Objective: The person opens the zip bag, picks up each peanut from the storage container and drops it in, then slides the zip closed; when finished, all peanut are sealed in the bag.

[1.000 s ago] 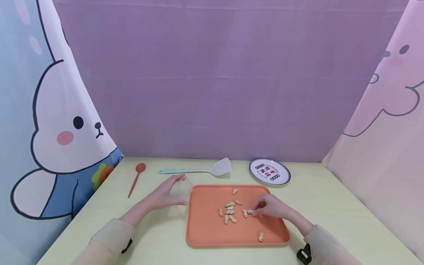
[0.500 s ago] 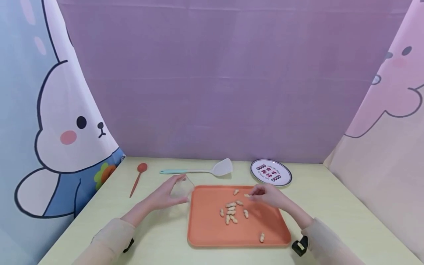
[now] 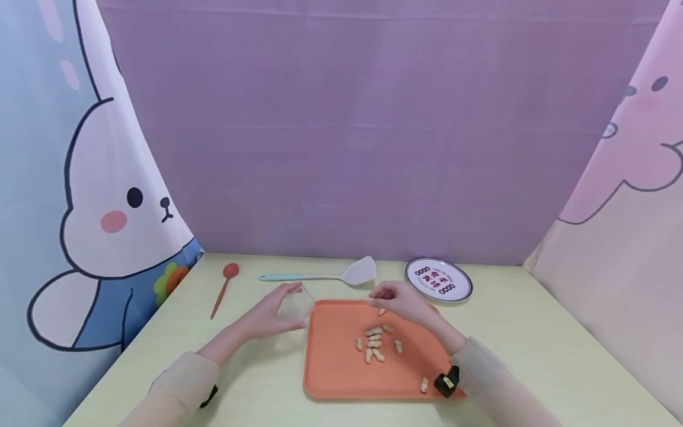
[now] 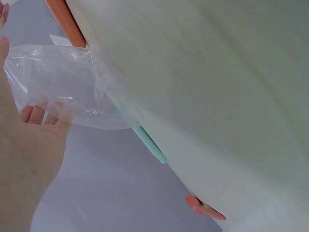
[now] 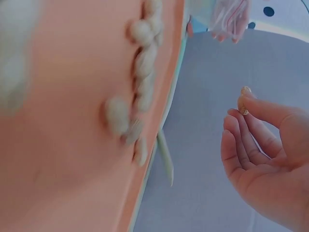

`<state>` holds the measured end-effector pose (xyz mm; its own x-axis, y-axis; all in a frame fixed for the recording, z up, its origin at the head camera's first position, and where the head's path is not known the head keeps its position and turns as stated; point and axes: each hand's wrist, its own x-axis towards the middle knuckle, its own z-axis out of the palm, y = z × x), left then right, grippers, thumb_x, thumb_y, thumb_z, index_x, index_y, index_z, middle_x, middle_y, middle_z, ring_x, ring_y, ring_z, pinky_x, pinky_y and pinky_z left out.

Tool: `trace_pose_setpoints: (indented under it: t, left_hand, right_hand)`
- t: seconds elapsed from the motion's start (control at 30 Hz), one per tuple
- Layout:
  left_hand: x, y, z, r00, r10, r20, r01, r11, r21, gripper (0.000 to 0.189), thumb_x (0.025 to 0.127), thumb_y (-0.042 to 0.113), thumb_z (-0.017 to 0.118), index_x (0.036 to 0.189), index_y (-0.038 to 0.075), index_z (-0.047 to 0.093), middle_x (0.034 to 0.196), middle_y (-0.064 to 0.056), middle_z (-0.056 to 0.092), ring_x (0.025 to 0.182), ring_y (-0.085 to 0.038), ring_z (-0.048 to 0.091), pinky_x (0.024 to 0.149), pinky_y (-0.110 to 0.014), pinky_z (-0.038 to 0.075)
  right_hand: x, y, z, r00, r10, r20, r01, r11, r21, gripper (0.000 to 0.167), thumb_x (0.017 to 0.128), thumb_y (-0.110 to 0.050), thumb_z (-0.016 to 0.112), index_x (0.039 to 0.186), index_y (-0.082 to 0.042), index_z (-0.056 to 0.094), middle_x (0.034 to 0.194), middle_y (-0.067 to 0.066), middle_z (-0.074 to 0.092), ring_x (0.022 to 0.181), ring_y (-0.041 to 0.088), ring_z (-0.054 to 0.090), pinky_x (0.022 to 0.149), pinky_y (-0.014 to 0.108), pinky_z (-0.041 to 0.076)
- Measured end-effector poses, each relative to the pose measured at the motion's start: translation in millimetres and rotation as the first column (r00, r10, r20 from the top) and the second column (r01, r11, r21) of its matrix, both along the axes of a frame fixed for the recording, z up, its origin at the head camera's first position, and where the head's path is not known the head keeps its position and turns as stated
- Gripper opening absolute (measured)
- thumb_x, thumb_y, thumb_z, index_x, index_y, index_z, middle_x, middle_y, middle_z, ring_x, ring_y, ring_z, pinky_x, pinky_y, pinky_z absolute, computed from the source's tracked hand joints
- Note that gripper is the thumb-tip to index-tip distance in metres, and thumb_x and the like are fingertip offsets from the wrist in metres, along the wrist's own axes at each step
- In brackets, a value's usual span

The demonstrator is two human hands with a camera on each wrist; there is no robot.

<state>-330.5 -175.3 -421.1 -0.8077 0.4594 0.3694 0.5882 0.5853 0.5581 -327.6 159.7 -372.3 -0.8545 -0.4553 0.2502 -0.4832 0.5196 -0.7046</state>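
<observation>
Pinching a peanut (image 5: pixel 244 100) over the tray's far edge

The right hand (image 3: pixel 397 301) holds the peanut between thumb and fingertip, seen in the head view over the far edge of the orange tray (image 3: pixel 341 379). The left hand (image 3: pixel 269 313) grips a clear plastic bag (image 4: pixel 53 82), thumb and fingers spread wide around it, just beside the tray's far left corner. A cluster of unshelled peanuts (image 3: pixel 374 339) lies mid-tray; a single nut (image 3: pixel 424 385) rests by the near edge, toward the near right corner. Along the far edge of the worktop (image 3: pixel 267 379) lie a red spoon (image 3: pixel 230 271) at left, a turquoise-handled spatula (image 3: pixel 358 272) and, further right, a printed oval plate (image 3: pixel 439 280).
</observation>
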Motion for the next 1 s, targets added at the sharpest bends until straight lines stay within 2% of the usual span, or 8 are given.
trace_pose_setpoints:
  t: [0.17, 0.27, 0.4, 0.53, 0.73, 1.0]
  left_hand:
    - [-0.2, -0.7, 1.1, 1.000, -0.001, -0.010, 0.001, 1.000, -0.001, 0.091, 0.072, 0.051, 0.076, 0.141, 0.007, 0.037, 0.137, -0.008, 0.050, 0.128, -0.027, 0.045, 0.105, -0.048, 0.037]
    - [0.2, -0.6, 2.6, 1.000, -0.001, -0.009, 0.001, 1.000, -0.004, 0.090, 0.072, 0.050, 0.076, 0.141, 0.007, 0.038, 0.136, -0.007, 0.050, 0.128, -0.027, 0.045, 0.105, -0.048, 0.038]
    - [0.9, -0.1, 4.3, 1.000, -0.003, -0.002, 0.003, 1.000, -0.025, 0.090, 0.072, 0.049, 0.076, 0.142, 0.007, 0.038, 0.136, -0.007, 0.050, 0.128, -0.027, 0.045, 0.105, -0.048, 0.038]
    - [2.0, -0.2, 5.2, 1.000, -0.005, 0.005, 0.005, 0.999, -0.047, 0.089, 0.073, 0.050, 0.075, 0.143, 0.008, 0.037, 0.137, -0.006, 0.049, 0.128, -0.027, 0.045, 0.105, -0.049, 0.037]
    - [2.4, 0.0, 4.8, 0.999, -0.020, -0.037, 0.019, 0.999, -0.051, 0.088, 0.074, 0.048, 0.075, 0.143, 0.008, 0.038, 0.135, -0.004, 0.050, 0.126, -0.025, 0.046, 0.103, -0.050, 0.040]
    - [0.5, -1.0, 1.0, 0.997, -0.043, -0.066, 0.040, 0.998, -0.047, 0.084, 0.076, 0.045, 0.075, 0.142, 0.009, 0.039, 0.132, -0.003, 0.051, 0.125, -0.023, 0.047, 0.103, -0.049, 0.040]
  right_hand:
    - [-2.9, -24, 5.2, 0.999, -0.004, -0.045, 0.003, 1.000, -0.031, 0.016, 0.085, -0.022, 0.069, 0.092, -0.008, 0.070, 0.082, 0.005, 0.070, 0.072, 0.012, 0.062, 0.061, 0.021, 0.050]
    - [-5.4, -39, 4.8, 0.999, 0.002, -0.045, -0.004, 0.999, -0.051, 0.017, 0.085, -0.023, 0.069, 0.092, -0.008, 0.071, 0.083, 0.008, 0.070, 0.073, 0.018, 0.064, 0.062, 0.019, 0.049]
    - [-6.4, -58, 4.1, 0.999, 0.042, -0.031, -0.045, 0.995, -0.090, 0.018, 0.085, -0.022, 0.069, 0.093, -0.006, 0.071, 0.084, 0.012, 0.070, 0.076, 0.028, 0.064, 0.063, 0.021, 0.049]
    - [-6.8, -75, 3.8, 0.997, 0.080, -0.020, -0.082, 0.992, -0.091, 0.015, 0.085, -0.021, 0.069, 0.092, -0.008, 0.072, 0.084, 0.010, 0.070, 0.079, 0.031, 0.065, 0.064, 0.020, 0.050]
    - [-7.0, -97, 3.4, 0.994, 0.098, -0.052, -0.100, 0.995, -0.027, 0.012, 0.086, -0.021, 0.069, 0.092, -0.011, 0.072, 0.082, 0.002, 0.070, 0.074, 0.020, 0.065, 0.062, 0.020, 0.050]
    - [-8.5, -114, -2.8, 0.995, 0.089, -0.046, -0.090, 0.996, -0.007, 0.014, 0.085, -0.023, 0.069, 0.092, -0.011, 0.073, 0.081, 0.001, 0.070, 0.066, 0.006, 0.060, 0.059, 0.019, 0.049]
